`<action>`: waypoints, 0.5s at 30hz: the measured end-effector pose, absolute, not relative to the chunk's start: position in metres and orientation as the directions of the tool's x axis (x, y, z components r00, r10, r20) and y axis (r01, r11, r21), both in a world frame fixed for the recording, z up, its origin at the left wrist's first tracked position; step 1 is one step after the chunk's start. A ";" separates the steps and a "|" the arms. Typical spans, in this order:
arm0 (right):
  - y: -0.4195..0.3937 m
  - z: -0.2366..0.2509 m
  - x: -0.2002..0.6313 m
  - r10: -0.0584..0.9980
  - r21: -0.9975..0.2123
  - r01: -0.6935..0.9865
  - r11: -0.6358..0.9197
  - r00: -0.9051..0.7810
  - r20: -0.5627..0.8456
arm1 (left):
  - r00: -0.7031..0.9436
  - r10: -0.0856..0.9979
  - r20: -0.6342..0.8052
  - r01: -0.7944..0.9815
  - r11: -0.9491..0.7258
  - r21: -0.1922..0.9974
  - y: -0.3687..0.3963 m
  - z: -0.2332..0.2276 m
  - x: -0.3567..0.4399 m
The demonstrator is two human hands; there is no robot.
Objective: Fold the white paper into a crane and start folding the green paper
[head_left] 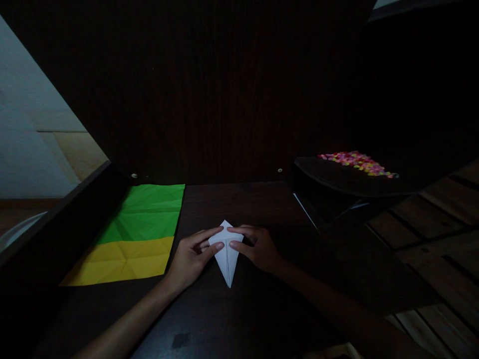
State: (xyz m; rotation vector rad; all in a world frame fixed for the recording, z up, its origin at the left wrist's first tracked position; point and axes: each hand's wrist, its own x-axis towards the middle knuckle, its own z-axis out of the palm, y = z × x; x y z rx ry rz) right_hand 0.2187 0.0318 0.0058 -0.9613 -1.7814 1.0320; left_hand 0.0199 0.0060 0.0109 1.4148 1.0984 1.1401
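Note:
A white folded paper [226, 259], shaped like a kite with a center crease and its long point toward me, is between my hands on the dark wooden surface. My left hand [190, 252] grips its left side, index finger and thumb on the top face. On the right side, my right hand [260, 244] holds it the same way, with thumb and index finger resting on the paper. The other fingers of both hands are partly hidden under or behind the paper's edges.
Left of my hands lie a green sheet [149, 212] and a yellow sheet [130, 259], both creased. A dark upright panel [209, 99] stands behind. Several small pink and yellow pieces [359, 162] sit on a dark rounded shelf [337, 182] at right. A raised edge [63, 214] runs along the left.

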 end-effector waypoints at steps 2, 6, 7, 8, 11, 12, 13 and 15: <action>0.031 0.006 0.218 0.895 -0.918 0.175 0.356 -0.347 0.281 | 0.136 0.982 0.133 0.117 -0.149 0.982 0.006 0.013 0.020; 0.030 0.007 0.216 0.893 -0.905 0.211 0.370 -0.350 0.283 | 0.094 0.978 0.189 0.233 -0.206 0.950 0.006 0.018 0.020; 0.029 0.008 0.215 0.892 -0.897 0.230 0.377 -0.351 0.285 | 0.090 0.976 0.200 0.248 -0.216 0.944 0.006 0.018 0.020; 0.029 0.008 0.215 0.890 -0.891 0.242 0.385 -0.352 0.289 | 0.088 0.974 0.208 0.258 -0.224 0.940 0.006 0.018 0.020; 0.027 0.010 0.214 0.890 -0.886 0.250 0.390 -0.350 0.292 | 0.095 0.971 0.218 0.279 -0.237 0.931 0.006 0.016 0.019; 0.027 0.010 0.213 0.892 -0.887 0.249 0.388 -0.344 0.293 | 0.095 0.971 0.218 0.285 -0.236 0.929 0.005 0.015 0.019; 0.027 0.010 0.213 0.894 -0.889 0.248 0.385 -0.339 0.293 | 0.093 0.972 0.216 0.292 -0.234 0.927 0.006 0.014 0.019; 0.026 0.010 0.212 0.900 -0.891 0.251 0.378 -0.325 0.290 | 0.087 0.972 0.218 0.307 -0.235 0.922 0.006 0.012 0.018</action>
